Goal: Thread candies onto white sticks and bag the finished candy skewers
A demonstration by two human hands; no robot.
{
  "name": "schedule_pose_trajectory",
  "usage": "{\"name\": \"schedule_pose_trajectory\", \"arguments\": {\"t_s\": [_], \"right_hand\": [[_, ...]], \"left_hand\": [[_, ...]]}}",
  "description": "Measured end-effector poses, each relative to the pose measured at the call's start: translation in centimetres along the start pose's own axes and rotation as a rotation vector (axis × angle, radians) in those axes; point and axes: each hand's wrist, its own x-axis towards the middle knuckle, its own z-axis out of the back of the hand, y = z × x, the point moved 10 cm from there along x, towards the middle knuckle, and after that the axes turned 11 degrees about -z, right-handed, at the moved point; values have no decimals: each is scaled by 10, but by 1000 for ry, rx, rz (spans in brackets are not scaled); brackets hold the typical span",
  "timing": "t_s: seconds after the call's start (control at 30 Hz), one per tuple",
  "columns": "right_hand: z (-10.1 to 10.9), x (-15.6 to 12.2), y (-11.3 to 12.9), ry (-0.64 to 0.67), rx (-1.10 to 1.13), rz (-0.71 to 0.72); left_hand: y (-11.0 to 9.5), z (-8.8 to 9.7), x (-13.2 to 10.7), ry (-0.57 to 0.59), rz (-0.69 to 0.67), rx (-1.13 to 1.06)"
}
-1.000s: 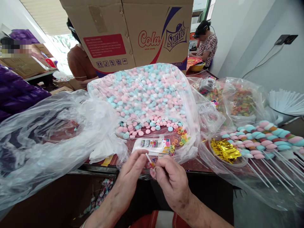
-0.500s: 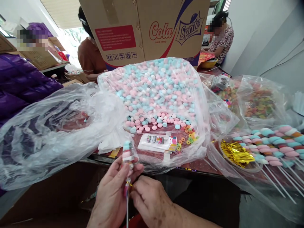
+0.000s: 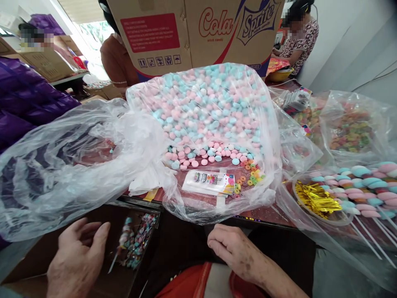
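My left hand (image 3: 79, 250) is at the lower left over an open cardboard box (image 3: 29, 271), its fingers apart and nothing in it. Just right of it, a finished candy stick (image 3: 125, 238) with a white stem tilts inside the box, apart from my fingers and slightly blurred. A heap of wrapped candy sticks (image 3: 143, 238) lies beside it. My right hand (image 3: 232, 248) hovers in front of the table edge, fingers curled together, with nothing showing in them. Past it lie white printed packets (image 3: 204, 184) and ring-shaped gummies (image 3: 248, 178).
A clear bag of pink and blue candies (image 3: 211, 107) covers the table's middle. At right are a bowl of gold twist ties (image 3: 318, 200) and unwrapped candy skewers (image 3: 366, 184). A large carton (image 3: 198, 37) stands behind. Crumpled plastic (image 3: 62, 178) spreads left. Other people sit beyond.
My left hand has let go of the candy stick and moved left and down over the box, where the stick now is. My right hand has come off the tie and shifted right.
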Motion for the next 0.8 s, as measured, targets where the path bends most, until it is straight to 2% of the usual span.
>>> {"name": "schedule_pose_trajectory", "arguments": {"t_s": [0.03,0.17,0.2,0.23,0.3,0.4,0.47,0.67,0.8], "right_hand": [[-1,0,-1,0,9,-9],[-5,0,-2,-13,-17,-33],[-6,0,-2,-13,-30,-32],[-7,-1,-2,-13,-42,-27],[-7,-3,-3,-22,-62,-22],[-5,-8,-9,-45,-85,-50],[-5,-10,-14,-54,-94,-72],[1,-6,-16,-67,-93,-71],[24,-8,-7,-90,16,-59]], "left_hand": [[-17,-6,1,22,7,13],[-161,-58,17,204,-464,-300],[-191,-72,22,236,-556,-329],[-214,-87,29,261,-609,-312],[-240,-114,45,247,-644,-184],[-256,-152,58,315,-689,26],[-260,-167,57,381,-740,56],[-261,-175,54,455,-825,16],[-261,-175,57,469,-870,-22]]}}
